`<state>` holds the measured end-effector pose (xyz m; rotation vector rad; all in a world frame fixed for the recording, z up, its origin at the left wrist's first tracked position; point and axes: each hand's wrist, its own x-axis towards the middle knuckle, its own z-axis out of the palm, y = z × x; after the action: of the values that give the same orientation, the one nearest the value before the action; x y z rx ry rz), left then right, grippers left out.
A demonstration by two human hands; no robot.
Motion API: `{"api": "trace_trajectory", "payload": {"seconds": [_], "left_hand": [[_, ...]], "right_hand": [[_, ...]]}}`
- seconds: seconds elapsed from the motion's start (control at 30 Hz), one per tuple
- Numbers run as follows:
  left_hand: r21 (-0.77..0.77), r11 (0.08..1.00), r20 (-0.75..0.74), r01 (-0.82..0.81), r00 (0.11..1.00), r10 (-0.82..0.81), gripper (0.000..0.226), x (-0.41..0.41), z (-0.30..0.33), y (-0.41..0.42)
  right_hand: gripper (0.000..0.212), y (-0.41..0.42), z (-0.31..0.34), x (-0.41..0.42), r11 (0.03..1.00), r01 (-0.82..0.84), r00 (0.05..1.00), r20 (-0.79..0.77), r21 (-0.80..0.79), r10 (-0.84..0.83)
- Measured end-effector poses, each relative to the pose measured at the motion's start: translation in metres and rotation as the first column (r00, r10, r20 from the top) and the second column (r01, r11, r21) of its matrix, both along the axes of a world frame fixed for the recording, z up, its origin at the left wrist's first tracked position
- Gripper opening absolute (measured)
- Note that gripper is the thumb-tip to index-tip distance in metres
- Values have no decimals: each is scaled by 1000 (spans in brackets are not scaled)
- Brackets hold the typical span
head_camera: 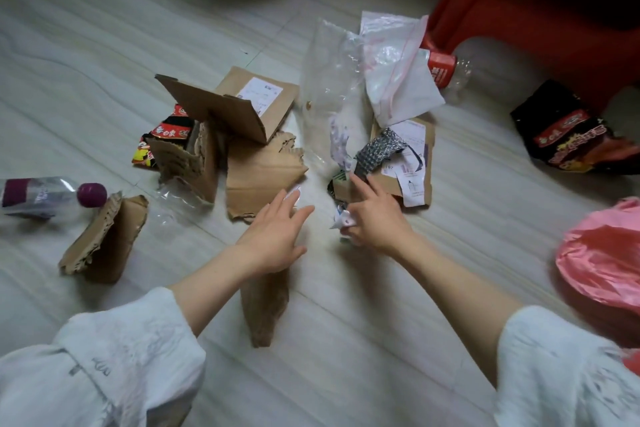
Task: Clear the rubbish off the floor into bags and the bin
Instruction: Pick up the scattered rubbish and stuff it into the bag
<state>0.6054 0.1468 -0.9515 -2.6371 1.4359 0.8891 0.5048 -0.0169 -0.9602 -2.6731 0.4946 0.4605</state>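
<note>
White sleeves [104, 357] frame the near floor [346, 374]. Left hand [277, 239] reaches flat, fingers straight, over a torn cardboard strip [265, 305]. Right hand [374, 222] clutches crumpled paper scraps [341, 220], forefinger extended toward a labelled cardboard piece [408, 163]. Torn boxes [221, 121], bottle [45, 196] and wrappers [568, 142] litter the floor; a pink bag [606, 263] sits at its right edge.

Soft, even, rather dim daylight falls on the pale floor [86, 55], with only faint, diffuse shadows under the arms and cardboard. The clear plastic [332, 73] shows mild glare. The whole picture is slightly soft; the wide lens bends the edges, and the red stool [540, 10] goes dark underneath.
</note>
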Motion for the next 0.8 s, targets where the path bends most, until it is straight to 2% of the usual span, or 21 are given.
{"api": "trace_trajectory", "payload": {"seconds": [0.07,0.17,0.23,0.3,0.37,0.4,0.53,0.67,0.73,0.8], "left_hand": [[-7,1000,1,-19,1000,19,71,4,-1,-7],[-15,1000,11,-22,1000,22,69,5,-4,-11],[-27,1000,31,4,1000,-3,67,1,-7,-13],[-38,999,32,28,999,-27,67,-6,-11,-18],[-46,998,16,31,999,-30,70,-14,-12,-25],[-53,998,14,31,999,-30,72,-18,-11,-29],[-34,997,24,70,997,-69,70,-36,-8,-47],[50,997,83,55,995,-59,62,-36,-14,-50],[109,994,116,-19,993,7,65,-29,-18,-47],[149,982,126,-118,987,100,68,-18,-22,-44]], "right_hand": [[31,6,-12,-1,1000,-12,998,-60,3,12],[33,21,-20,-24,998,-52,998,20,-24,52],[34,24,-19,-38,997,-68,994,90,33,64],[36,20,-16,-52,990,55,994,91,129,-67],[17,13,-13,-63,958,224,970,55,181,-237],[14,11,-12,-68,934,291,952,39,208,-305],[8,-1,-5,-78,834,502,855,16,231,-519],[10,-14,-1,-82,821,542,834,7,178,-552],[3,-15,-2,-82,827,536,837,17,170,-547],[6,-11,-5,-81,833,519,847,21,191,-532]]}}
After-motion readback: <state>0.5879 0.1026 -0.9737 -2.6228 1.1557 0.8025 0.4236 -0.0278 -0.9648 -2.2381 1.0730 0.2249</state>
